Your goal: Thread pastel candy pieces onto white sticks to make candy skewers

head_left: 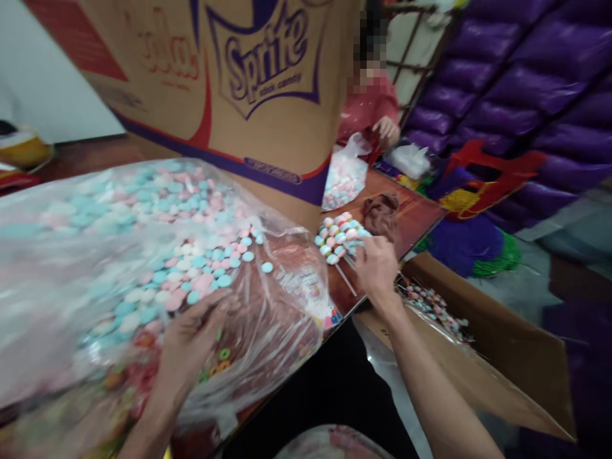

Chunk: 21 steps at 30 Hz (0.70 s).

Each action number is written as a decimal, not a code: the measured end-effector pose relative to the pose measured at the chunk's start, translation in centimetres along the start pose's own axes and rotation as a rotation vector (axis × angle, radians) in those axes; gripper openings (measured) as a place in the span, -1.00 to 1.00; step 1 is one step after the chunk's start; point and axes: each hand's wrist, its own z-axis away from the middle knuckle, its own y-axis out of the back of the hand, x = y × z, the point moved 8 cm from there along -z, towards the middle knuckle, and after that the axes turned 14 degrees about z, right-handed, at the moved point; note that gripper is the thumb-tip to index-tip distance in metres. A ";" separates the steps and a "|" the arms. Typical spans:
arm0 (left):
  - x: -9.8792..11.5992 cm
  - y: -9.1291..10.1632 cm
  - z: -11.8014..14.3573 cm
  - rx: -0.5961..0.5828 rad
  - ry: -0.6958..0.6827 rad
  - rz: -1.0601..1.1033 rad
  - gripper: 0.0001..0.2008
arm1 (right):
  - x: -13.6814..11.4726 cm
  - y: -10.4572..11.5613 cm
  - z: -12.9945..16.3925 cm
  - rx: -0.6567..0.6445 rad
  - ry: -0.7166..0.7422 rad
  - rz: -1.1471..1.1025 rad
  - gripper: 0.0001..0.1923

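Observation:
My left hand (pixel 194 335) lies on a big clear plastic bag (pixel 119 255) full of pastel blue, pink and white stick candies, fingers spread on the film. My right hand (pixel 375 268) is closed on the white sticks of a bunch of stick candies (pixel 337 236), held just above the brown table (pixel 411 217). The bunch's round candy heads fan out to the upper left of that hand.
A tall "Sprite" cardboard carton (pixel 248 89) stands behind the bag. An open cardboard box (pixel 478 344) with wrapped candies sits lower right. A brown cloth (pixel 382 213) lies on the table. Another person in red (pixel 368 105) handles a smaller candy bag (pixel 344 178). Purple packs (pixel 526 83) are stacked at right.

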 end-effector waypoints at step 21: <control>3.3 11.2 3.7 0.349 -0.211 -0.196 -0.62 | -30.4 3.9 18.7 -0.573 0.828 -0.387 -0.69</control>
